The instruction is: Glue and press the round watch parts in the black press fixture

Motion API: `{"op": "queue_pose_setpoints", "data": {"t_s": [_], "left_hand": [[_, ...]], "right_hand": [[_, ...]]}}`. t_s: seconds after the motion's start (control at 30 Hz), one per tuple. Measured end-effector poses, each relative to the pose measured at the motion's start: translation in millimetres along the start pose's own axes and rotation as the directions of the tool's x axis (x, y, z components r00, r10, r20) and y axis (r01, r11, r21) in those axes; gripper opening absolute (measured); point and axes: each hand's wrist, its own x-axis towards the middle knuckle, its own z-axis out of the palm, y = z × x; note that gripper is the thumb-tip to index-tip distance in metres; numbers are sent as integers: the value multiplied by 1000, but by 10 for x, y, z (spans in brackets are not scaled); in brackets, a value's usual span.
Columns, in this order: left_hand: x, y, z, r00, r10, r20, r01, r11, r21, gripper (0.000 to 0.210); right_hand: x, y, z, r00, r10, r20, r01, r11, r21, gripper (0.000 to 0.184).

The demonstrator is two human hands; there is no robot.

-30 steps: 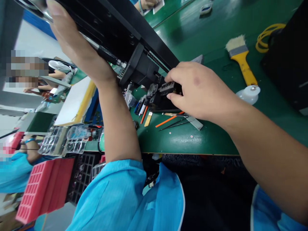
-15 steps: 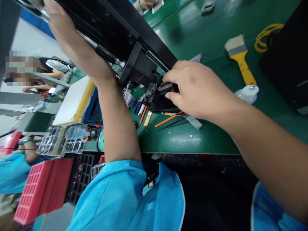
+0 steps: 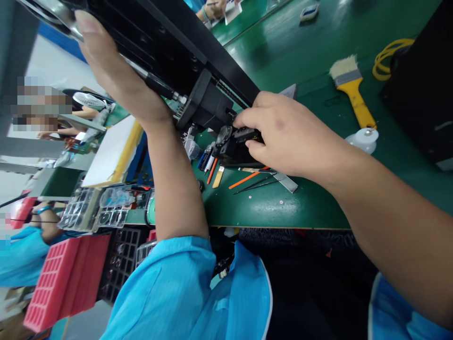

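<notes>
Up at the top left, my left hand (image 3: 113,61) reaches beside a tall black bench press (image 3: 203,101). Its thumb lies against a shiny metal handle (image 3: 58,16), and the other fingers are hidden behind the hand and the machine. My right hand (image 3: 279,127) is at the press's lower end. Its thumb and forefinger close around a small black part (image 3: 247,135), partly covered by the fingers. Just left of that part sits a round, glassy-looking piece (image 3: 223,135) on the black base. I cannot make out its details.
Orange sticks (image 3: 247,180), tweezers (image 3: 256,184) and pens (image 3: 207,160) lie near the base. A yellow-handled brush (image 3: 356,92) and a white-capped bottle (image 3: 366,140) stand rightward. Red trays (image 3: 67,278) are stacked at left. Co-workers' hands (image 3: 214,8) show at the top.
The view has shifted slightly. My right thumb and forefinger have moved a little on the black part; my left hand keeps its place at the handle.
</notes>
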Motion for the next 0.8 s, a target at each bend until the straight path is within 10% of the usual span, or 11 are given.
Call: {"op": "queue_pose_setpoints", "data": {"t_s": [0.8], "left_hand": [[7, -159, -65, 990, 81, 117, -76, 996, -46, 59]], "right_hand": [[99, 8, 32, 998, -5, 67, 5, 1000, -2, 43]]}}
